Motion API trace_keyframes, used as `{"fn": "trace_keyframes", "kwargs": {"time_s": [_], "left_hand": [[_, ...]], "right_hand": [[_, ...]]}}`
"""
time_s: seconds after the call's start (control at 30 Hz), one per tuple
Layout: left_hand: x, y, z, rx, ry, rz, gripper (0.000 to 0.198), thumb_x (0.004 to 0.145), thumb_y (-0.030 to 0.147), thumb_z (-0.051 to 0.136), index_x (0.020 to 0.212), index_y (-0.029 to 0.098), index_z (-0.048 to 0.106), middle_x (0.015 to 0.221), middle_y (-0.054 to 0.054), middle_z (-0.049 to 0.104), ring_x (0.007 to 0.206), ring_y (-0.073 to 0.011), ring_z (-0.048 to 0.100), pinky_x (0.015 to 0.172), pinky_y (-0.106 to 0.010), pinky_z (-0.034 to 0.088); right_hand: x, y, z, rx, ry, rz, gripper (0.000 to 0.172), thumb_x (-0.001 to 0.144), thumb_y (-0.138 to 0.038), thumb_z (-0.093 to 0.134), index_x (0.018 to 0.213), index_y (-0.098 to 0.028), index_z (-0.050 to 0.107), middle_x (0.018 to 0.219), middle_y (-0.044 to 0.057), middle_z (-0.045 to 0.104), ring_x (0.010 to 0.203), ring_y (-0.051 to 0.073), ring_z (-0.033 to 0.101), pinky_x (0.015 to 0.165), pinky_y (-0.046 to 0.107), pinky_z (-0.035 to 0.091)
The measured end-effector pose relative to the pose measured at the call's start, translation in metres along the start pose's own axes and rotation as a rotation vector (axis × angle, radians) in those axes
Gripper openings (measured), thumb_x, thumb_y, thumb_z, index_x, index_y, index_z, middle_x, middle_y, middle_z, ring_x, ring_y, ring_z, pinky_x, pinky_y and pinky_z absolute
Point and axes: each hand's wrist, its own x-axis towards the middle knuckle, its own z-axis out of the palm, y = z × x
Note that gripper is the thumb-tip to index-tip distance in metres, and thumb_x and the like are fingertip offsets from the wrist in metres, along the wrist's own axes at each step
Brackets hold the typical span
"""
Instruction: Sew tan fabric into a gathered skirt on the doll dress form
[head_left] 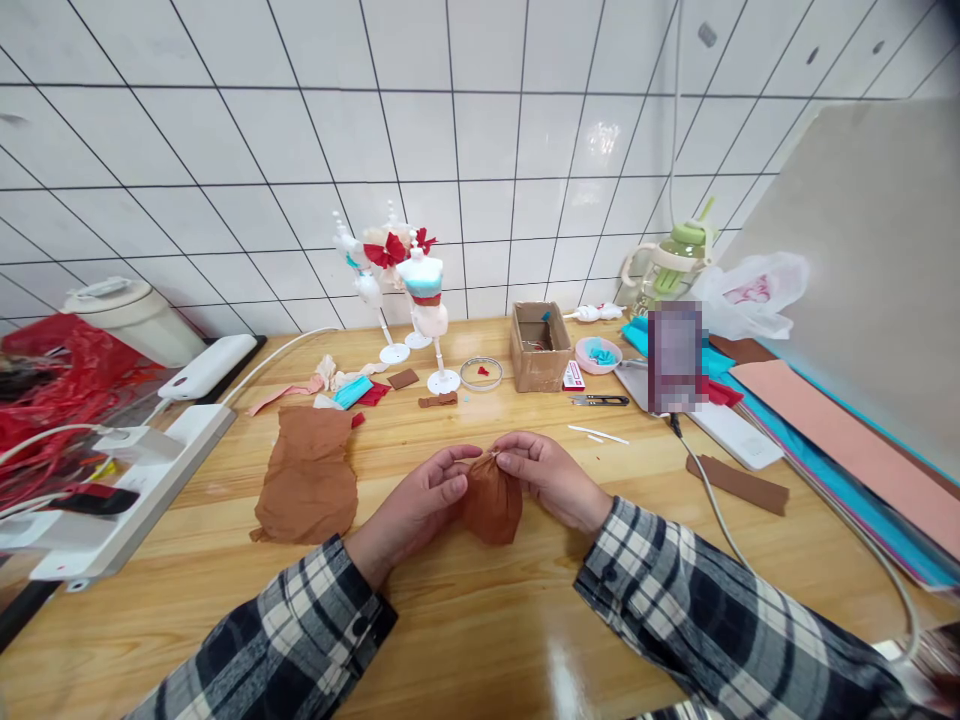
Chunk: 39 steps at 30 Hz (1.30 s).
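Between my two hands is a piece of brown crepe paper, gathered into folds along its top edge and hanging loose below. My left hand pinches the gathered edge from the left, thumb against the fingers. From the other side my right hand grips the same edge between thumb and fingertips. A second, flat and wrinkled brown crepe sheet lies to the left of my left hand. Beyond the hands stands a small white dress form wrapped in blue, red and brown strips, with more forms behind it bearing red bows.
A cardboard box, a pink bowl and thread snips lie toward the wall. A phone stands at right, its cable running across the table. Coloured paper sheets fill the right edge; a power strip lies left.
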Motion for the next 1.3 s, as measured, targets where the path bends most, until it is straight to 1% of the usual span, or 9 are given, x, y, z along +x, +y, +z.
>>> {"fn": "trace_keyframes", "kwargs": {"time_s": [0.27, 0.4, 0.47, 0.57, 0.67, 0.83, 0.97, 1.17, 1.3], "left_hand": [[-0.003, -0.004, 0.002, 0.058, 0.04, -0.102, 0.039, 0.062, 0.022, 0.081, 0.097, 0.016, 0.065, 0.101, -0.008, 0.068, 0.096, -0.0228, 0.063, 0.091, -0.035, 0.044], [-0.004, 0.004, -0.005, 0.162, 0.076, 0.021, 0.043, 0.067, 0.031, 0.078, 0.105, 0.019, 0.063, 0.106, -0.01, 0.067, 0.097, -0.0238, 0.063, 0.085, -0.034, 0.047], [0.003, 0.013, -0.017, 0.353, 0.21, 0.223, 0.044, 0.073, 0.037, 0.072, 0.111, 0.019, 0.06, 0.101, -0.009, 0.067, 0.097, -0.0225, 0.062, 0.088, -0.034, 0.047], [0.025, 0.031, -0.04, 0.67, 0.559, 0.539, 0.046, 0.075, 0.038, 0.069, 0.115, 0.02, 0.054, 0.103, -0.007, 0.063, 0.103, -0.0206, 0.059, 0.094, -0.035, 0.047], [0.059, 0.045, -0.057, 0.852, 0.734, 0.626, 0.053, 0.078, 0.038, 0.064, 0.124, 0.017, 0.048, 0.118, -0.013, 0.06, 0.11, -0.0214, 0.058, 0.096, -0.037, 0.047], [0.117, 0.056, -0.063, 0.952, 0.781, 0.626, 0.061, 0.078, 0.037, 0.064, 0.131, 0.014, 0.045, 0.133, -0.018, 0.053, 0.122, -0.025, 0.051, 0.104, -0.038, 0.039], [0.139, 0.061, -0.064, 1.025, 0.716, 0.533, 0.045, 0.077, 0.038, 0.062, 0.115, 0.014, 0.06, 0.107, -0.011, 0.07, 0.099, -0.0238, 0.063, 0.091, -0.035, 0.046], [0.107, 0.051, -0.052, 1.091, 0.649, 0.437, 0.035, 0.078, 0.042, 0.058, 0.099, 0.017, 0.07, 0.087, -0.007, 0.074, 0.078, -0.0231, 0.064, 0.069, -0.029, 0.045], [0.071, 0.03, -0.034, 1.04, 0.548, 0.391, 0.032, 0.076, 0.041, 0.06, 0.098, 0.021, 0.072, 0.091, -0.005, 0.075, 0.085, -0.0237, 0.064, 0.073, -0.029, 0.045]], "right_hand": [[0.001, 0.0, -0.002, 0.06, 0.065, 0.013, 0.029, 0.061, -0.032, 0.083, 0.083, -0.019, 0.068, 0.085, 0.0, 0.069, 0.073, 0.011, 0.061, 0.065, 0.023, 0.045], [0.0, -0.004, -0.002, 0.078, 0.063, 0.0, 0.028, 0.061, -0.031, 0.083, 0.082, -0.019, 0.069, 0.084, 0.0, 0.069, 0.073, 0.01, 0.061, 0.066, 0.022, 0.045], [0.001, -0.004, -0.003, 0.064, 0.051, -0.015, 0.028, 0.06, -0.03, 0.084, 0.081, -0.019, 0.07, 0.084, 0.0, 0.069, 0.074, 0.01, 0.061, 0.068, 0.022, 0.045], [0.006, -0.001, -0.006, -0.015, 0.0, -0.033, 0.032, 0.06, -0.029, 0.085, 0.088, -0.019, 0.072, 0.081, 0.0, 0.069, 0.074, 0.01, 0.061, 0.071, 0.022, 0.044], [0.014, 0.005, -0.008, -0.086, -0.065, -0.034, 0.039, 0.061, -0.03, 0.084, 0.095, -0.02, 0.071, 0.075, -0.002, 0.068, 0.069, 0.008, 0.06, 0.069, 0.021, 0.042], [0.026, 0.011, -0.007, -0.131, -0.027, -0.069, 0.037, 0.051, -0.035, 0.088, 0.074, -0.017, 0.067, 0.073, -0.002, 0.068, 0.066, 0.009, 0.06, 0.07, 0.024, 0.044], [0.03, 0.014, -0.008, -0.195, -0.034, -0.068, 0.039, 0.047, -0.038, 0.087, 0.072, -0.016, 0.067, 0.071, -0.001, 0.068, 0.067, 0.011, 0.061, 0.072, 0.027, 0.047], [0.03, 0.01, -0.004, -0.289, -0.083, -0.076, 0.038, 0.048, -0.041, 0.086, 0.07, -0.016, 0.067, 0.07, 0.0, 0.068, 0.066, 0.012, 0.062, 0.072, 0.029, 0.049], [0.024, -0.031, 0.024, -0.361, -0.03, -0.338, 0.031, 0.058, -0.041, 0.081, 0.073, -0.019, 0.066, 0.074, 0.0, 0.069, 0.071, 0.014, 0.064, 0.073, 0.03, 0.05]]}}
